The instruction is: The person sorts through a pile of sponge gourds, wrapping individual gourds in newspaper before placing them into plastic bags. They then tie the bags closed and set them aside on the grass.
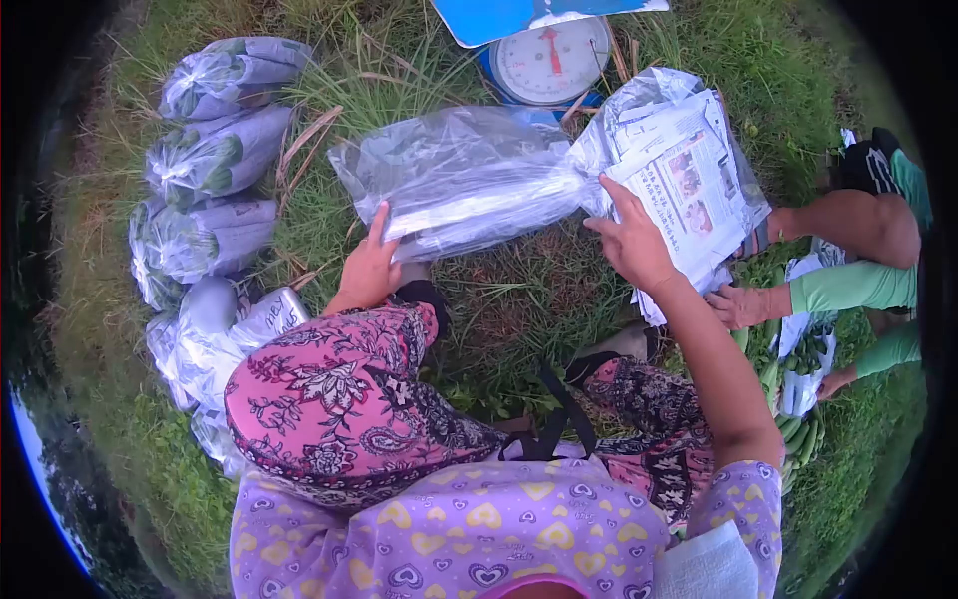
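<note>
A bundle of clear plastic bags lies across the grass in front of me, gathered narrow at its right end. My left hand rests at the bundle's lower left edge, index finger stretched out along it. Against the gathered end, my right hand has its index finger and thumb spread apart, its fingertips touching the plastic. Just beside it, a stack of newspaper sheets lies partly on and in another clear plastic bag. Neither hand is wrapped around anything that I can see.
A dial scale with a blue tray stands beyond the bags. Several filled plastic bags line the left side. At the right, another person's hand and green sleeve are near green produce and paper.
</note>
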{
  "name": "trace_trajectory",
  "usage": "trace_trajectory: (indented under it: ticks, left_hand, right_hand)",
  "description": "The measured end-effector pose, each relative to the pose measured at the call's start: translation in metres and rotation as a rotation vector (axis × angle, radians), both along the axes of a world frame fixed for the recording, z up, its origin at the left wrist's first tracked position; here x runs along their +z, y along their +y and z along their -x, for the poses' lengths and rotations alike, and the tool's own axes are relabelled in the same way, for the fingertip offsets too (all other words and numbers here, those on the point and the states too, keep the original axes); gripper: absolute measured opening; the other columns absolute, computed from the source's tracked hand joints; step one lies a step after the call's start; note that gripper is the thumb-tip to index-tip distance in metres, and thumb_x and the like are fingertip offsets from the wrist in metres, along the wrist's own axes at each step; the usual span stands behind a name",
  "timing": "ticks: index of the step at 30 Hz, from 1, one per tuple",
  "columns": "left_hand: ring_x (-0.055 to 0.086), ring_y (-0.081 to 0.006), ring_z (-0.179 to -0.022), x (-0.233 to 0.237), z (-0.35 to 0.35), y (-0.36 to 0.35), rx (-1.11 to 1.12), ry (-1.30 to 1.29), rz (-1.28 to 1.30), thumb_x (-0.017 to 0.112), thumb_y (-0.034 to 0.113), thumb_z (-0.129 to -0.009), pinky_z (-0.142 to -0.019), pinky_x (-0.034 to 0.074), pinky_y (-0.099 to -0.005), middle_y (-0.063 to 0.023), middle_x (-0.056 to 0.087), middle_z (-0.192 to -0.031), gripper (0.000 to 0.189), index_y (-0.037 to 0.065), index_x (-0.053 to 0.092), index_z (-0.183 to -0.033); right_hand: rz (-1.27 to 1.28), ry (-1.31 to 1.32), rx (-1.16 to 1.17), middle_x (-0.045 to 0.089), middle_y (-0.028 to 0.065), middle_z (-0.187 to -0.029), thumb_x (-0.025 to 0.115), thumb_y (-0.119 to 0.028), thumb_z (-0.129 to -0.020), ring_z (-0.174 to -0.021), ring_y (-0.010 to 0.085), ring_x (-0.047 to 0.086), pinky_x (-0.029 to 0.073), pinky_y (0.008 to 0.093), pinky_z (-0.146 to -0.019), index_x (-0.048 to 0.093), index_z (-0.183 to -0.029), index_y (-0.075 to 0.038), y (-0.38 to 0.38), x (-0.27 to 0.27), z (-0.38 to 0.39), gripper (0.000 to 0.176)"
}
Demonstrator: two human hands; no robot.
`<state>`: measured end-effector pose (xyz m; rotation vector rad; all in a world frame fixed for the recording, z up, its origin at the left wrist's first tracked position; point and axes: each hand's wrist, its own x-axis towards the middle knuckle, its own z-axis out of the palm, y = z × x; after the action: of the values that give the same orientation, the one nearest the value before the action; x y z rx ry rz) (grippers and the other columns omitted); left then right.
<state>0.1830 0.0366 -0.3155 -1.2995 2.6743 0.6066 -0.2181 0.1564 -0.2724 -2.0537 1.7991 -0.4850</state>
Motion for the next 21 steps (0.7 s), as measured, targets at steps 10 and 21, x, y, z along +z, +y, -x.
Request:
trace_trajectory:
  ticks: [10, 21]
  left_hand:
    - [0.066, -0.0247, -0.083, -0.024, -0.062, -0.034, -0.366, 0.217, -0.117, 0.062, 0.027, -0.086, -0.075, 0.054, -0.0358, -0.0214, 0.041, -0.136, 0.037, 0.011, 0.058, -0.119]
    - [0.065, -0.0241, -0.082, 0.153, 0.080, 0.016, -0.340, 0.039, -0.211, 0.059, 0.028, -0.088, -0.074, 0.054, -0.0355, -0.0207, 0.045, -0.130, 0.034, 0.010, 0.058, -0.116]
  right_hand:
    - [0.005, 0.294, -0.155, 0.050, 0.0086, -0.130, 0.064, -0.008, -0.077, -0.111, 0.0305, 0.053, 0.045, 0.0399, -0.093, 0.066, -0.105, -0.011, 0.120, 0.179, 0.093, 0.028]
    - [0.330, -0.248, -1.182, 0.063, 0.0014, -0.115, 0.053, -0.019, -0.094, -0.099, 0.0114, 0.059, 0.046, 0.0284, -0.086, 0.060, -0.119, -0.007, 0.546, 0.248, 0.131, 0.029]
